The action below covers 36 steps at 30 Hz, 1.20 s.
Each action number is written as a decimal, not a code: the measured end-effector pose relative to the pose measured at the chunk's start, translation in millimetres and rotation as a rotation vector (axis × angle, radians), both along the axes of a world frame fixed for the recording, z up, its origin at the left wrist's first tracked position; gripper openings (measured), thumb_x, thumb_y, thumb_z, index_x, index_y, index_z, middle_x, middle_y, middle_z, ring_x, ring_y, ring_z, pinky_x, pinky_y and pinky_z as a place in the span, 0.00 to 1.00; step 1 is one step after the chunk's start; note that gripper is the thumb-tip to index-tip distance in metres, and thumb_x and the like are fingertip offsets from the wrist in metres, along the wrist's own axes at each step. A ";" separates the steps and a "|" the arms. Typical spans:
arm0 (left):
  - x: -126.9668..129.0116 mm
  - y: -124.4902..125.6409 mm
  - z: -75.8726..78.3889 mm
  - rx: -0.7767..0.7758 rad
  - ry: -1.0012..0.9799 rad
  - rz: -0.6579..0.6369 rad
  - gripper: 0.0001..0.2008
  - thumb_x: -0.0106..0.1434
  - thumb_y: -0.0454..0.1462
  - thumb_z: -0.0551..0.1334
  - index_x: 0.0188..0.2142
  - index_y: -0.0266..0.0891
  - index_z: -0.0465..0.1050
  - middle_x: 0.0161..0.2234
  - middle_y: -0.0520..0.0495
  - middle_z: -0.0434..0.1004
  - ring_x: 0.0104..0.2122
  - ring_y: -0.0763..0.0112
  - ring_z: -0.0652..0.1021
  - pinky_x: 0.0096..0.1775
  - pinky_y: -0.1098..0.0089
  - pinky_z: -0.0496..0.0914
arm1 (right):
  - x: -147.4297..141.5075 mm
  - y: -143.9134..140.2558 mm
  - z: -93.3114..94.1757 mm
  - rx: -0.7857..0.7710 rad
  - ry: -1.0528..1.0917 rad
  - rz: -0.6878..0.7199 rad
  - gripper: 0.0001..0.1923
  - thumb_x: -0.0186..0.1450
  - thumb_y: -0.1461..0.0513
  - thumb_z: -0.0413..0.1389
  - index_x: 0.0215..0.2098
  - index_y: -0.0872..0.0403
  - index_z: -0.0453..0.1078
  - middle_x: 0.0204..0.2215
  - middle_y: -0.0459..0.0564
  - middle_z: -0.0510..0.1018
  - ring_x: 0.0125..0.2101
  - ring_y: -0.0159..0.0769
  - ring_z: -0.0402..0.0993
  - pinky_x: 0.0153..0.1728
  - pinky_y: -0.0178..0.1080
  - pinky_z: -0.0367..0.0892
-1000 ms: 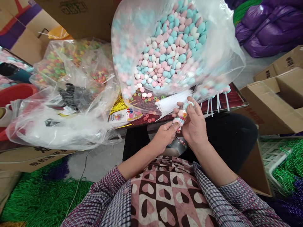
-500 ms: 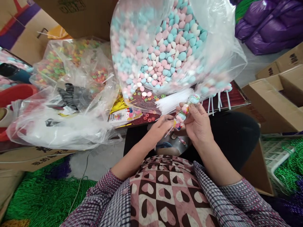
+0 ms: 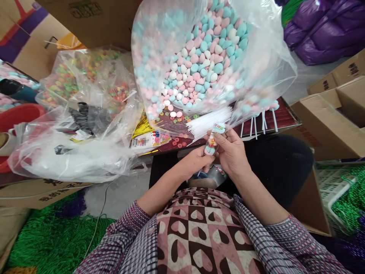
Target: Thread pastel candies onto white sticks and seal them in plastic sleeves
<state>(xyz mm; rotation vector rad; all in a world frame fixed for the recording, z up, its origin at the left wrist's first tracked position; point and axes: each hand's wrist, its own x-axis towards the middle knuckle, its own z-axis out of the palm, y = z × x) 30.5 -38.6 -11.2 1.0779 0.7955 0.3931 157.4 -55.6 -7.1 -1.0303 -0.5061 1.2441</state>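
Observation:
Between my two hands is a candy skewer (image 3: 211, 141) in a clear wrapper, with pink, blue and coloured sweets along it. My left hand (image 3: 199, 161) is closed round its lower end, where a bit of white stick shows below. Fingers of my right hand (image 3: 232, 146) pinch the wrapper near the upper sweets. A bundle of white sticks (image 3: 209, 120) lies on the dark red table (image 3: 288, 118) just beyond my hands. Behind it a large clear bag (image 3: 265, 72) holds pink, blue and white marshmallows (image 3: 203, 57).
Left are a bag of ring candies (image 3: 76, 70), gold twist ties (image 3: 144, 126), a printed packet (image 3: 148, 140) and a red basin (image 3: 28, 110). Finished marshmallow sticks (image 3: 264, 118) hang over the right table edge. Below my hands is a metal bowl (image 3: 218, 177); cardboard boxes (image 3: 330, 118) stand right.
Both hands have brought the skewer slightly left and turned it more upright. My left hand has moved from touching its lower end to wrapping round it.

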 end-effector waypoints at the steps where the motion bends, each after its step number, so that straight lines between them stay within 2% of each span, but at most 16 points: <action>1: -0.7 -0.1 1.6 -0.069 -0.056 0.007 0.12 0.53 0.39 0.63 0.30 0.40 0.60 0.19 0.60 0.60 0.16 0.81 0.63 0.22 0.75 0.58 | 2.0 -0.6 2.1 -0.009 0.008 0.042 0.23 0.54 0.58 0.67 0.48 0.47 0.70 0.40 0.46 0.81 0.38 0.39 0.80 0.31 0.37 0.75; 4: -2.4 -0.9 4.2 -0.204 -0.152 0.001 0.14 0.52 0.40 0.66 0.32 0.39 0.63 0.18 0.61 0.57 0.15 0.83 0.60 0.20 0.75 0.55 | 8.2 -2.2 7.6 -0.030 0.045 0.173 0.29 0.55 0.56 0.66 0.54 0.46 0.67 0.39 0.47 0.81 0.36 0.38 0.81 0.30 0.37 0.75; 6: -2.9 -2.1 2.9 -0.189 -0.150 -0.030 0.16 0.54 0.44 0.66 0.34 0.38 0.64 0.18 0.61 0.57 0.15 0.83 0.59 0.19 0.75 0.54 | 10.8 -2.5 8.6 -0.049 0.057 0.195 0.29 0.56 0.56 0.66 0.55 0.48 0.67 0.34 0.46 0.81 0.32 0.37 0.80 0.27 0.36 0.74; 9: -3.4 -4.0 -2.2 -0.059 -0.063 -0.088 0.19 0.57 0.51 0.64 0.33 0.37 0.66 0.18 0.61 0.58 0.15 0.82 0.61 0.20 0.74 0.54 | 11.8 -1.9 6.1 -0.053 0.056 0.151 0.28 0.57 0.56 0.65 0.54 0.49 0.67 0.27 0.42 0.79 0.28 0.34 0.78 0.24 0.34 0.72; 12: -5.4 -4.9 -5.8 0.035 0.041 -0.165 0.24 0.58 0.56 0.61 0.35 0.35 0.70 0.16 0.59 0.60 0.15 0.80 0.62 0.22 0.73 0.56 | 11.4 -1.1 3.3 -0.034 0.065 0.094 0.26 0.57 0.57 0.65 0.52 0.49 0.68 0.27 0.42 0.78 0.27 0.33 0.78 0.24 0.33 0.72; 16: -12.6 -3.3 -3.3 0.016 0.041 -0.254 0.29 0.59 0.59 0.57 0.36 0.33 0.74 0.15 0.56 0.64 0.17 0.79 0.65 0.25 0.72 0.59 | 12.3 -0.8 3.9 -0.011 0.116 0.054 0.23 0.58 0.57 0.65 0.50 0.49 0.69 0.27 0.42 0.77 0.26 0.32 0.77 0.21 0.32 0.70; 19: -19.4 -0.8 -0.4 0.002 0.015 -0.283 0.28 0.57 0.59 0.60 0.30 0.33 0.74 0.20 0.50 0.71 0.22 0.77 0.69 0.29 0.72 0.63 | 16.5 0.2 6.2 0.056 0.123 0.019 0.21 0.59 0.57 0.64 0.49 0.48 0.69 0.28 0.40 0.76 0.26 0.30 0.76 0.26 0.35 0.74; 21: -22.1 0.2 0.0 -0.022 -0.020 -0.244 0.27 0.56 0.58 0.63 0.33 0.33 0.74 0.28 0.46 0.76 0.27 0.75 0.73 0.32 0.71 0.66 | 20.2 1.5 7.4 0.099 0.108 -0.014 0.19 0.59 0.56 0.65 0.48 0.47 0.69 0.28 0.40 0.76 0.27 0.30 0.76 0.31 0.38 0.76; 24: -20.3 0.4 -1.3 -0.112 -0.091 -0.113 0.29 0.56 0.56 0.65 0.48 0.36 0.72 0.38 0.42 0.79 0.34 0.69 0.77 0.34 0.71 0.68 | 22.1 2.9 7.3 0.110 0.105 -0.030 0.20 0.58 0.56 0.65 0.48 0.47 0.69 0.28 0.39 0.77 0.28 0.31 0.77 0.33 0.39 0.77; 26: -16.0 0.0 -2.0 -0.155 -0.114 -0.055 0.28 0.56 0.54 0.65 0.48 0.36 0.71 0.34 0.43 0.79 0.32 0.70 0.78 0.32 0.71 0.68 | 19.6 2.7 6.0 0.095 0.108 -0.012 0.21 0.58 0.55 0.65 0.48 0.47 0.69 0.28 0.40 0.77 0.28 0.32 0.78 0.33 0.39 0.77; 28: -11.1 -0.2 -1.9 -0.154 -0.099 -0.050 0.21 0.57 0.51 0.65 0.40 0.35 0.71 0.27 0.47 0.77 0.26 0.73 0.75 0.29 0.73 0.66 | 15.6 1.5 4.6 0.075 0.092 0.010 0.22 0.58 0.55 0.65 0.50 0.47 0.68 0.28 0.40 0.77 0.30 0.34 0.78 0.33 0.39 0.77; 31: -6.7 -0.5 -0.5 -0.078 -0.024 -0.065 0.15 0.59 0.48 0.61 0.32 0.36 0.69 0.21 0.50 0.74 0.22 0.75 0.73 0.29 0.73 0.65 | 10.9 -1.1 3.5 0.041 0.040 0.025 0.23 0.59 0.54 0.64 0.51 0.47 0.68 0.29 0.42 0.77 0.31 0.35 0.79 0.33 0.39 0.76; 36: -6.4 -2.6 -1.6 0.265 0.256 -0.074 0.10 0.60 0.40 0.57 0.26 0.38 0.69 0.21 0.52 0.74 0.23 0.74 0.71 0.30 0.72 0.65 | 11.8 -2.3 4.2 0.008 -0.047 0.055 0.25 0.61 0.51 0.61 0.55 0.47 0.66 0.33 0.46 0.79 0.34 0.38 0.79 0.30 0.40 0.75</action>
